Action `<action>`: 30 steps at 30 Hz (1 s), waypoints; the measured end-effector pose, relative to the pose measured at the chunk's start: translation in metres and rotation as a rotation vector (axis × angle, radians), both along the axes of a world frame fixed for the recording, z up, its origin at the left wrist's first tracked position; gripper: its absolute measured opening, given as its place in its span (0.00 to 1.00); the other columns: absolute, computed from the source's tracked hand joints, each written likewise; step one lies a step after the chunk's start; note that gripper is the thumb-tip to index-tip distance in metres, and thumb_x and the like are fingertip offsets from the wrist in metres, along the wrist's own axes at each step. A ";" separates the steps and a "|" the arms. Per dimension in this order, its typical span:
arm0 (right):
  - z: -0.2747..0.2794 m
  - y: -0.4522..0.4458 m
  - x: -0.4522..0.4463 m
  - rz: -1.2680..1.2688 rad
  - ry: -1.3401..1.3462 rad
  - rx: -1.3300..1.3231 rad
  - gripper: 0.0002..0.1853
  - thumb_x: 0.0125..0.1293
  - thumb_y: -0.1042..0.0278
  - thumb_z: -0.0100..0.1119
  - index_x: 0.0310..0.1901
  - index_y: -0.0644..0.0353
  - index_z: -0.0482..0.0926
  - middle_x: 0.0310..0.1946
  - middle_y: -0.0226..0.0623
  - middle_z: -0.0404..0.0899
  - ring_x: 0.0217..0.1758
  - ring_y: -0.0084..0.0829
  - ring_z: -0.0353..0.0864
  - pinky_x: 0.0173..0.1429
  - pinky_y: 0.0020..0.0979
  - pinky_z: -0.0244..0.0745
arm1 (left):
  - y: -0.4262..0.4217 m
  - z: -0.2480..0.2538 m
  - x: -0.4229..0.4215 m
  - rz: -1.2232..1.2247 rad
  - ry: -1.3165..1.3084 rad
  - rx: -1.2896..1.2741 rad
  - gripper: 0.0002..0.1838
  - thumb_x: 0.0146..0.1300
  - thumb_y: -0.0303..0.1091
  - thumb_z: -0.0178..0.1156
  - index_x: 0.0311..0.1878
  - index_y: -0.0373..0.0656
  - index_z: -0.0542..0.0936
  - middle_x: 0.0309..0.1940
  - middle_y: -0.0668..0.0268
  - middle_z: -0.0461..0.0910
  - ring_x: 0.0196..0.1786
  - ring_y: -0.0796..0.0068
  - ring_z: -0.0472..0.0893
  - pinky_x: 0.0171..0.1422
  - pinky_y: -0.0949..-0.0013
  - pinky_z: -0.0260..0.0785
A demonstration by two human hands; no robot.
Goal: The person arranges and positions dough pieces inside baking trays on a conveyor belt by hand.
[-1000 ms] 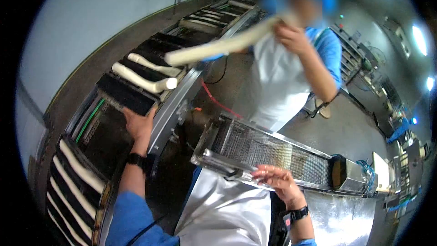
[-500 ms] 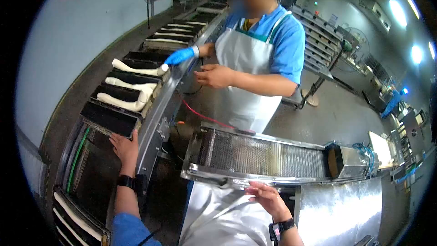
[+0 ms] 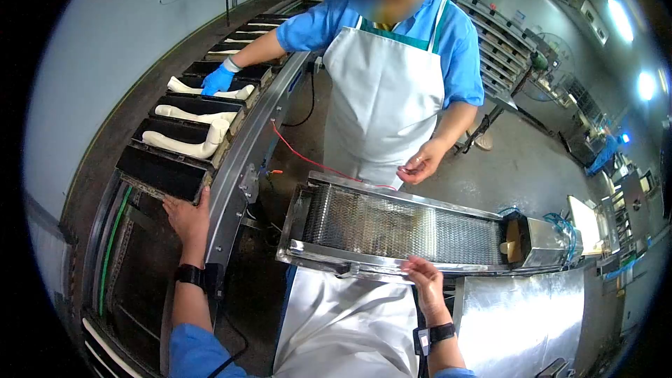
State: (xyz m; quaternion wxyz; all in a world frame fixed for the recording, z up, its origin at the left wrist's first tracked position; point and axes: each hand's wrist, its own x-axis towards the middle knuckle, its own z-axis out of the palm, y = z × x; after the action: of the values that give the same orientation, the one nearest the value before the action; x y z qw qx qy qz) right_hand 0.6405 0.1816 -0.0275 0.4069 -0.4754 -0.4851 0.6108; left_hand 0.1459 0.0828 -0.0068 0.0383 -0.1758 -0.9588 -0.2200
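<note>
My left hand (image 3: 187, 217) is spread against the near edge of an empty black tray (image 3: 161, 171) on the conveyor line. Just beyond that tray, three black trays carry long pale pieces: a bent one (image 3: 187, 144), a straighter one (image 3: 192, 114) and a third (image 3: 231, 92). A co-worker's blue-gloved hand (image 3: 219, 80) touches the third piece. My right hand (image 3: 425, 281) has its fingers apart and holds nothing, beside the front rail of a metal mesh belt (image 3: 385, 227).
The co-worker (image 3: 385, 84) stands across the mesh belt, with a bare hand (image 3: 422, 162) above its far side. A metal rail (image 3: 238, 168) edges the conveyor. A red hose (image 3: 301, 154) hangs behind. At the belt's right end is a metal housing (image 3: 546, 243).
The co-worker has laid a pale piece on a tray, and the gloved hand has reached farther over it. The bare hand has lowered toward the mesh belt. My left hand stays at the empty tray.
</note>
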 end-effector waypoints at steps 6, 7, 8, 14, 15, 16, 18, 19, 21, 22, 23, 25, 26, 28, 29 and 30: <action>0.005 0.022 0.036 -0.208 0.081 -0.052 0.15 0.60 0.80 0.59 0.49 0.69 0.78 0.40 0.40 0.82 0.41 0.29 0.82 0.48 0.28 0.77 | 0.000 0.006 0.002 -0.003 0.000 0.139 0.63 0.55 0.69 0.59 0.68 0.14 0.47 0.70 0.30 0.48 0.75 0.40 0.49 0.78 0.52 0.47; 0.006 0.024 0.038 -0.211 0.081 -0.052 0.15 0.60 0.80 0.59 0.49 0.69 0.78 0.40 0.40 0.82 0.41 0.29 0.82 0.48 0.28 0.77 | -0.001 0.005 0.002 -0.007 -0.005 0.214 0.64 0.54 0.69 0.61 0.68 0.14 0.47 0.70 0.30 0.49 0.75 0.40 0.49 0.78 0.52 0.46; 0.007 0.026 0.040 -0.222 0.080 -0.055 0.14 0.60 0.80 0.59 0.49 0.69 0.78 0.40 0.39 0.82 0.40 0.28 0.82 0.47 0.27 0.77 | -0.001 0.005 0.004 -0.009 -0.006 0.213 0.64 0.54 0.69 0.61 0.68 0.14 0.47 0.70 0.30 0.49 0.75 0.40 0.49 0.78 0.52 0.46; 0.005 0.059 0.068 -0.208 -0.212 0.096 0.16 0.58 0.78 0.60 0.50 0.69 0.77 0.45 0.44 0.80 0.45 0.31 0.80 0.46 0.29 0.77 | -0.007 0.021 0.010 -0.066 -0.056 0.236 0.66 0.50 0.67 0.65 0.67 0.13 0.46 0.70 0.30 0.50 0.75 0.39 0.50 0.79 0.53 0.46; -0.011 0.077 0.085 -0.173 -0.482 0.270 0.19 0.55 0.76 0.61 0.51 0.68 0.77 0.48 0.46 0.78 0.49 0.37 0.78 0.51 0.33 0.75 | -0.005 0.020 0.010 -0.061 -0.043 0.234 0.66 0.50 0.67 0.66 0.67 0.13 0.47 0.70 0.30 0.49 0.75 0.40 0.50 0.79 0.53 0.46; -0.024 0.091 0.106 -0.134 -0.756 0.436 0.23 0.53 0.75 0.63 0.52 0.67 0.76 0.51 0.48 0.76 0.53 0.42 0.76 0.56 0.36 0.74 | -0.006 0.018 0.011 -0.057 -0.035 0.225 0.66 0.49 0.67 0.66 0.67 0.13 0.47 0.70 0.30 0.49 0.75 0.40 0.50 0.79 0.54 0.46; -0.012 0.102 0.113 -0.133 -1.172 0.621 0.29 0.47 0.73 0.65 0.55 0.65 0.74 0.54 0.51 0.72 0.59 0.51 0.69 0.66 0.42 0.65 | -0.004 0.008 0.000 -0.072 -0.026 0.212 0.66 0.49 0.66 0.67 0.67 0.13 0.47 0.70 0.30 0.49 0.75 0.41 0.50 0.79 0.54 0.46; -0.012 0.111 0.122 -0.101 -1.264 0.634 0.32 0.44 0.73 0.66 0.56 0.64 0.73 0.58 0.52 0.69 0.63 0.53 0.63 0.69 0.46 0.60 | -0.002 0.006 -0.001 -0.081 -0.019 0.207 0.66 0.49 0.66 0.67 0.67 0.13 0.47 0.70 0.30 0.49 0.75 0.41 0.50 0.79 0.54 0.46; -0.018 0.125 0.140 -0.110 -1.471 0.756 0.33 0.43 0.72 0.67 0.56 0.62 0.72 0.58 0.48 0.69 0.65 0.52 0.62 0.71 0.48 0.59 | 0.002 0.009 -0.001 -0.039 -0.046 0.158 0.66 0.49 0.65 0.68 0.68 0.13 0.47 0.70 0.30 0.48 0.75 0.41 0.50 0.79 0.54 0.46; -0.025 0.131 0.150 -0.092 -1.606 0.770 0.33 0.43 0.71 0.68 0.56 0.61 0.72 0.58 0.46 0.69 0.66 0.51 0.61 0.72 0.49 0.57 | 0.000 0.012 0.000 0.013 -0.084 0.104 0.66 0.49 0.64 0.68 0.68 0.14 0.47 0.70 0.30 0.48 0.75 0.41 0.50 0.78 0.54 0.46; -0.025 0.130 0.154 -0.094 -1.607 0.764 0.33 0.43 0.71 0.68 0.56 0.61 0.72 0.58 0.46 0.69 0.66 0.51 0.61 0.72 0.49 0.57 | -0.002 0.012 0.001 0.009 -0.084 0.102 0.66 0.49 0.64 0.68 0.68 0.14 0.47 0.70 0.30 0.48 0.75 0.41 0.50 0.78 0.54 0.46; -0.024 0.129 0.162 -0.075 -1.647 0.524 0.30 0.44 0.73 0.65 0.54 0.58 0.72 0.56 0.42 0.71 0.68 0.47 0.62 0.72 0.56 0.56 | -0.002 0.013 0.007 -0.057 -0.024 0.203 0.65 0.49 0.63 0.69 0.68 0.14 0.47 0.70 0.29 0.49 0.75 0.40 0.51 0.78 0.53 0.46; -0.022 0.129 0.164 -0.087 -1.645 0.521 0.30 0.44 0.73 0.65 0.54 0.58 0.72 0.56 0.42 0.71 0.68 0.47 0.62 0.72 0.56 0.56 | -0.001 0.015 0.009 -0.065 -0.019 0.208 0.65 0.49 0.63 0.69 0.68 0.14 0.47 0.70 0.29 0.49 0.75 0.40 0.51 0.78 0.53 0.46; -0.012 0.127 0.162 0.035 -1.733 0.497 0.27 0.45 0.73 0.65 0.52 0.55 0.73 0.56 0.37 0.72 0.68 0.42 0.63 0.70 0.61 0.56 | -0.002 0.015 0.007 -0.081 -0.031 0.192 0.65 0.49 0.64 0.68 0.67 0.13 0.47 0.69 0.29 0.50 0.74 0.39 0.52 0.78 0.53 0.46; -0.011 0.129 0.163 0.028 -1.731 0.501 0.27 0.45 0.73 0.65 0.52 0.55 0.73 0.56 0.37 0.72 0.68 0.42 0.63 0.70 0.61 0.56 | -0.002 0.015 0.005 -0.089 -0.029 0.180 0.65 0.49 0.64 0.68 0.67 0.12 0.48 0.69 0.29 0.50 0.74 0.39 0.52 0.78 0.53 0.45; -0.010 0.131 0.163 0.044 -1.793 0.501 0.25 0.46 0.72 0.65 0.50 0.54 0.74 0.55 0.36 0.73 0.67 0.40 0.64 0.70 0.61 0.55 | -0.002 0.015 0.004 -0.096 -0.026 0.167 0.65 0.49 0.64 0.68 0.67 0.12 0.48 0.69 0.28 0.51 0.74 0.39 0.52 0.78 0.53 0.45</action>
State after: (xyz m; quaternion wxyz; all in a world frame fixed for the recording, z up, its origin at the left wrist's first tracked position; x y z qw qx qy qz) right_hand 0.8037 0.3131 -0.0374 -0.0410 -0.6587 -0.7447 -0.0996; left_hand 0.1501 0.0812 0.0081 0.0297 -0.2150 -0.9280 -0.3029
